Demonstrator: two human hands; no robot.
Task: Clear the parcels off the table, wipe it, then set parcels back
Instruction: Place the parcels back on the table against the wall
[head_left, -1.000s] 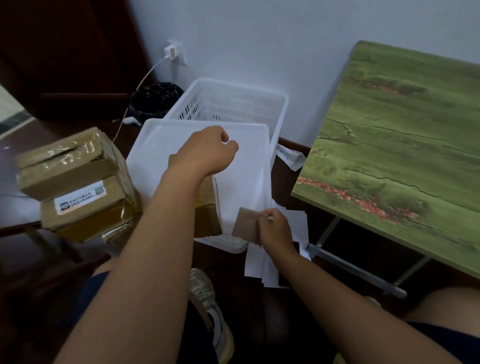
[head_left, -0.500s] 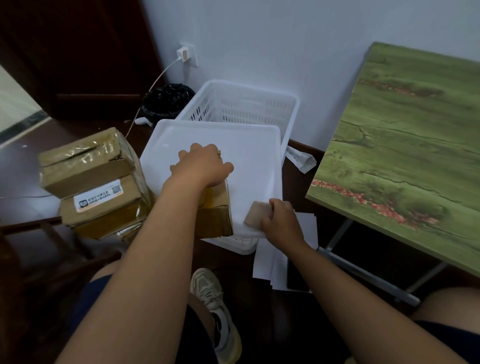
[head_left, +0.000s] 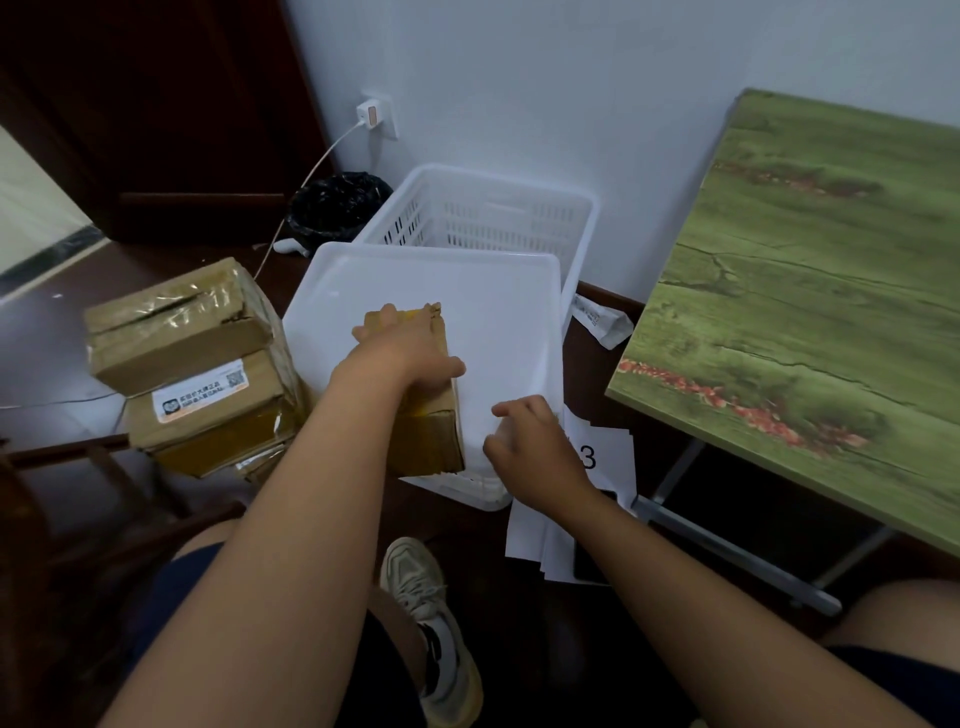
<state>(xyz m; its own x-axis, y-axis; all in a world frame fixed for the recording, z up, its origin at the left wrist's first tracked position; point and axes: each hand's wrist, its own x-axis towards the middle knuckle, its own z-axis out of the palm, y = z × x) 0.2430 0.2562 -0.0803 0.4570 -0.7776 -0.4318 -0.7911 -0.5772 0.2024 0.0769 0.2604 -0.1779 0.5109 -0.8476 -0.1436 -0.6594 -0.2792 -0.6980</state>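
Left hand: the left hand (head_left: 402, 348) lies on top of a cardboard parcel (head_left: 426, 415) inside the white tub (head_left: 514, 306), fingers curled over the far top edge and thumb against the right side, gripping it. Half a second ago the hand was bunched higher over the box; now it lies flatter and further forward, and more of the box top shows.
Right hand: the right hand (head_left: 524, 447) hovers at the tub's near right corner, fingers loosely curled and holding nothing. The small brown cardboard piece it pinched in the earlier frames is gone from it, and I cannot tell where that piece went.
Parcel in tub: upright against the tub's near left wall, yellow tape across its top.
Other parcels: a stack of taped parcels (head_left: 192, 358) stands on the dark floor just left of the tub, a white label on the lower one; unchanged.
Table: the green table (head_left: 831, 291) stands to the right, well apart from both hands.
Around: a white slotted basket (head_left: 483, 213) stands behind the tub, and white sheets (head_left: 597, 467) lie on the floor beside the right hand.
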